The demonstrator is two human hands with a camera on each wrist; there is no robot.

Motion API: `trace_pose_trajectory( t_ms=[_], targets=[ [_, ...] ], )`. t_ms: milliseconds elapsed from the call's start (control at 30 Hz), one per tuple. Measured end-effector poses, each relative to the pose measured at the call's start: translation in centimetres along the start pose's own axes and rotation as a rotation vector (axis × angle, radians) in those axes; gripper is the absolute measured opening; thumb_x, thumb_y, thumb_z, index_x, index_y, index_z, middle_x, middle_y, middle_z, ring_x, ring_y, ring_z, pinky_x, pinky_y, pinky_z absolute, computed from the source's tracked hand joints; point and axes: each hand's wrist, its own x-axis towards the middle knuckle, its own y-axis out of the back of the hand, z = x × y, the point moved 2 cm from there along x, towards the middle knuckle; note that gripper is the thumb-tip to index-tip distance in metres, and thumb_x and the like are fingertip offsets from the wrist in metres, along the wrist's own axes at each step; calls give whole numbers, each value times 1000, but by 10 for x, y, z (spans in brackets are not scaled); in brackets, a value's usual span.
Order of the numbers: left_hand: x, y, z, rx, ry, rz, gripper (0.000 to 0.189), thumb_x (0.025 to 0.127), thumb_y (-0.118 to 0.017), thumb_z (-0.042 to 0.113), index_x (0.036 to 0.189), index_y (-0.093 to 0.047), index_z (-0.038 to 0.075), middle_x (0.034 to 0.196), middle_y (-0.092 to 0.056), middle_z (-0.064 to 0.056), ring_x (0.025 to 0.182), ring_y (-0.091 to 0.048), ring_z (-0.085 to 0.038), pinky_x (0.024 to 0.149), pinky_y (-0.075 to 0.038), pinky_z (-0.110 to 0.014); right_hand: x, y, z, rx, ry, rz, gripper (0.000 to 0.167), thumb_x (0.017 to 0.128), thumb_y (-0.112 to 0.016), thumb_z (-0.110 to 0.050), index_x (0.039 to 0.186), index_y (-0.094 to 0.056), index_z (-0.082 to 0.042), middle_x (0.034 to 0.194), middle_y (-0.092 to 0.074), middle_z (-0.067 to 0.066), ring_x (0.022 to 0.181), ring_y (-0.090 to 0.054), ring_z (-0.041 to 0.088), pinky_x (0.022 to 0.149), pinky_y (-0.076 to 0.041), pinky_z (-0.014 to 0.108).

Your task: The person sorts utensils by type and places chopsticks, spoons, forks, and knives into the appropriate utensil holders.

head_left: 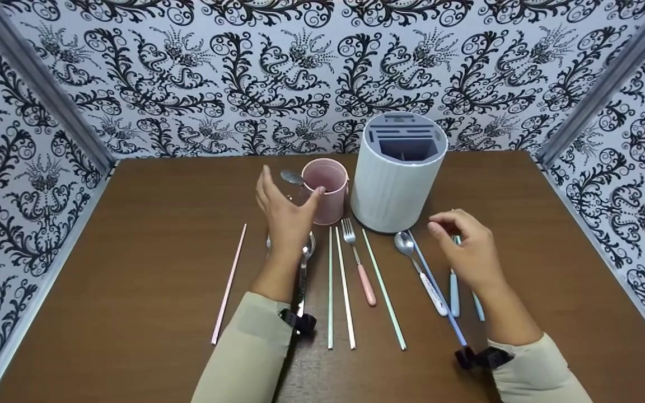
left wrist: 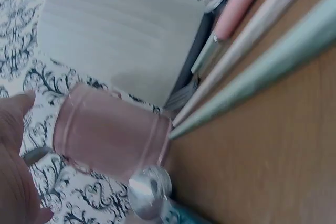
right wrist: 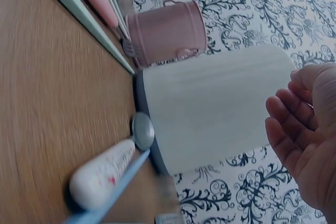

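Note:
My left hand [head_left: 286,221], thumb and fingers spread, is beside the pink cup [head_left: 331,204]. A spoon [head_left: 291,177] leans out over the cup's left rim, close to the palm; its handle is hidden. The fingers do not visibly grip it. My right hand [head_left: 468,246] hovers right of the white utensil holder [head_left: 392,190], its fingers loosely bent and holding nothing. Below it lie a blue-handled utensil [head_left: 454,299], a teal stick [head_left: 478,307], a blue chopstick [head_left: 454,324] and a spoon with a patterned white handle [head_left: 433,294].
Between the arms lie a pink-handled fork [head_left: 366,285], mint chopsticks [head_left: 331,291] and a pale chopstick [head_left: 346,296]. Another spoon [head_left: 303,274] is partly behind the left wrist. A pink chopstick [head_left: 228,285] lies farther left on the brown table [head_left: 132,268]. Patterned walls [head_left: 216,84] enclose the table.

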Motion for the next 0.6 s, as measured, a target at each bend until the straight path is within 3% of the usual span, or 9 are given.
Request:
trace_pose_trajectory(
  t_ms=[167, 333, 433, 600],
  targets=[
    [-2, -7, 17, 71, -144, 66, 114, 75, -93, 40, 159, -28, 0, 162, -31, -22, 150, -30, -38, 128, -26, -50, 0, 14, 10, -24, -92, 27, 12, 95, -72, -2, 106, -77, -3, 97, -72, 6, 84, -60, 1, 75, -48, 8],
    [-7, -20, 35, 72, -290, 57, 113, 74, -93, 40, 158, -31, -2, 162, -32, -24, 151, -30, -39, 129, -24, -51, 2, 27, 17, -35, -162, 63, 12, 96, -71, -2, 106, -77, -2, 96, -71, -4, 84, -61, 3, 73, -49, 9],
    [-11, -29, 42, 59, -307, 19, 113, 74, -93, 43, 158, -30, 1, 163, -30, -22, 152, -30, -40, 129, -24, -54, 4, 33, 19, -46, -177, 75, 12, 97, -71, -6, 106, -77, -1, 95, -71, -2, 83, -62, 4, 73, -50, 10],
    [-19, -44, 47, 29, -262, -72, 113, 76, -90, 48, 161, -27, 5, 165, -28, -19, 153, -30, -37, 127, -29, -52, 4, 38, 21, -67, -203, 80, 16, 98, -71, -12, 108, -75, 0, 96, -71, 2, 82, -61, 4, 72, -49, 10]
  ],
)
